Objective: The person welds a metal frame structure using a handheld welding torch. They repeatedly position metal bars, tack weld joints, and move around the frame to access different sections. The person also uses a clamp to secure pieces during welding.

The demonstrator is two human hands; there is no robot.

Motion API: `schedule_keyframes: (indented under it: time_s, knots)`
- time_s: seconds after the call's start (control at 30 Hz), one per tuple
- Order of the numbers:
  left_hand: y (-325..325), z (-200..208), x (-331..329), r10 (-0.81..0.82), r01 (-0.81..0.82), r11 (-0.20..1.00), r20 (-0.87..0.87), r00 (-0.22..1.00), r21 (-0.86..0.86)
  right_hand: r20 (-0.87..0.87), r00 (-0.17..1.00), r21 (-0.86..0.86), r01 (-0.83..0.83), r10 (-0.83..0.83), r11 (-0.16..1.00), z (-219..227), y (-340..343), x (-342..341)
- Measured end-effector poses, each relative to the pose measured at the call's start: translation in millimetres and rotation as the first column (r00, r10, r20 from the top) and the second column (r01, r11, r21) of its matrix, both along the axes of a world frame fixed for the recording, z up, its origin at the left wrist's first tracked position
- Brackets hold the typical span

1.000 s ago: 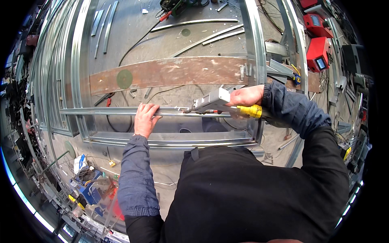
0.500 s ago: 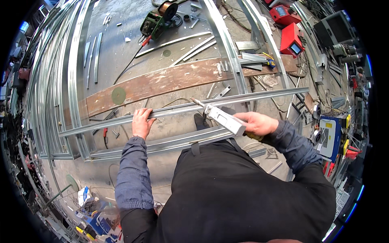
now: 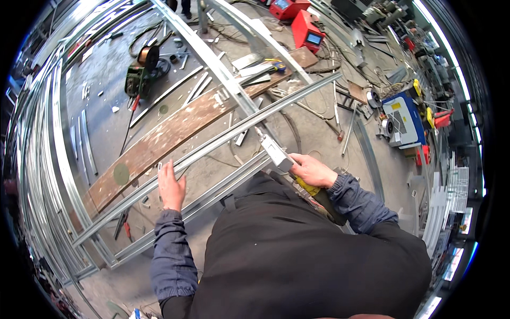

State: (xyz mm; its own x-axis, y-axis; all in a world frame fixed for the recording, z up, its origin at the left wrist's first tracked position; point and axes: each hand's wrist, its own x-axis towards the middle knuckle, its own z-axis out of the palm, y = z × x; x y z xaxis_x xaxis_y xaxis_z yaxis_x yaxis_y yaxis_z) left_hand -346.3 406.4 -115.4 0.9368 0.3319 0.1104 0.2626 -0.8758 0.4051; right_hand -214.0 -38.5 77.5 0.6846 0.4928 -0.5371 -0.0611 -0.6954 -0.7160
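Metal rail (image 3: 212,148) juts past right edge of frame (image 3: 212,62) | left hand (image 3: 172,187) wide, at rail | right hand (image 3: 314,171) holds power tool (image 3: 277,152)

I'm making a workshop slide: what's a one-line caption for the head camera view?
Left hand at a long metal rail, right hand holding a pointed grey tool, over a cluttered floor.

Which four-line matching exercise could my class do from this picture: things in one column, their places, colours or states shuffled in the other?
Column one:
1. Right hand
2. Long board
3. Left hand
4. Machine with a lit screen

Column two:
A. Red
B. Open, beside the long metal rail
C. Brown with pale marks
D. Closed around a grey-bodied tool

Right pairs: 1-D, 2-C, 3-B, 4-A.
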Motion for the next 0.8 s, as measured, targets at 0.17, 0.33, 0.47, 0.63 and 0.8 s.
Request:
schedule_keyframes:
  time_s: [0.17, 0.33, 0.47, 0.63, 0.8]
  knots:
    - [-99.4, 20.1, 53.1, -0.209, 0.217, 0.965, 0.066, 0.976, -0.149, 0.064, 0.998, -0.153, -0.018, 0.028, 0.988, -0.3, -39.8, 26.4]
    - [-166.6, 17.9, 115.5, -0.302, 0.307, 0.94, 0.054, 0.952, -0.147, 0.064, 0.997, -0.205, -0.022, 0.036, 0.978, -6.3, -78.7, 56.2]
    - [-210.2, 8.3, 173.9, -0.247, 0.249, 0.966, 0.039, 0.968, -0.073, 0.024, 0.996, -0.171, -0.076, 0.081, 0.982, -8.8, -104.6, 93.8]
    - [-249.3, -15.2, 211.7, -0.091, 0.092, 0.996, -0.03, 0.995, 0.023, 0.062, 0.943, -0.169, -0.314, 0.328, 0.934, -20.3, -124.1, 148.9]
    - [-260.7, -20.5, 228.0, -0.022, 0.026, 0.996, -0.044, 0.999, 0.081, 0.062, 0.871, -0.166, -0.472, 0.487, 0.866, -55.4, -142.2, 183.9]
